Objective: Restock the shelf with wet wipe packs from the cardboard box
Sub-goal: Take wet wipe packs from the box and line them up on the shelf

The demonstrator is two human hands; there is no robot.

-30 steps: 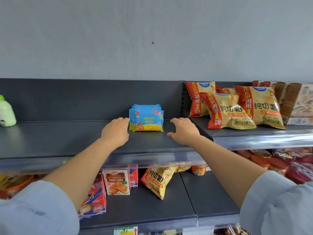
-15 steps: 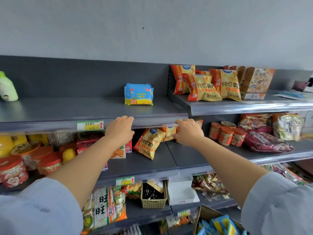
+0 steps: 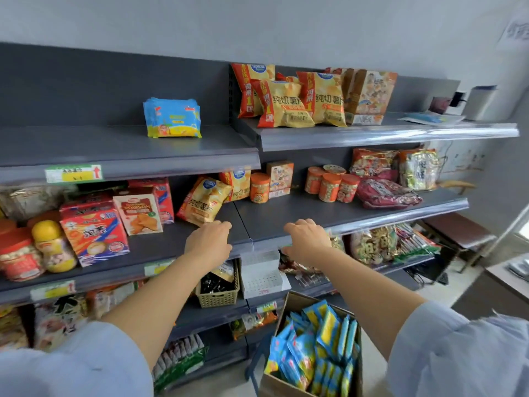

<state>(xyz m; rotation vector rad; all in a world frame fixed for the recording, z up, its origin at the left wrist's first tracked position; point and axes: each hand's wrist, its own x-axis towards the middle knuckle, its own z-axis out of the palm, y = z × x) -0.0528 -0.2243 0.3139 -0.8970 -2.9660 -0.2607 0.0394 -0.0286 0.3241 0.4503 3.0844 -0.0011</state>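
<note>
A small row of blue and yellow wet wipe packs (image 3: 172, 118) stands upright on the grey top shelf (image 3: 120, 156), near its right end. A cardboard box (image 3: 289, 386) at the bottom right is full of several more wipe packs (image 3: 317, 351). My left hand (image 3: 208, 244) and my right hand (image 3: 307, 239) hover in front of the second shelf's front edge, well below the shelved packs and above the box. Both hands hold nothing, their fingers loosely curled.
Yellow chip bags (image 3: 289, 101) fill the neighbouring top shelf to the right. The second shelf (image 3: 286, 222) carries red boxes, jars and orange tubs. A beige basket (image 3: 219, 293) and a white perforated divider (image 3: 262, 277) sit on the shelf below my hands.
Both hands have dropped from the top shelf, away from the shelved packs, down to the second shelf's edge. The view has tilted down and the box has come into sight.
</note>
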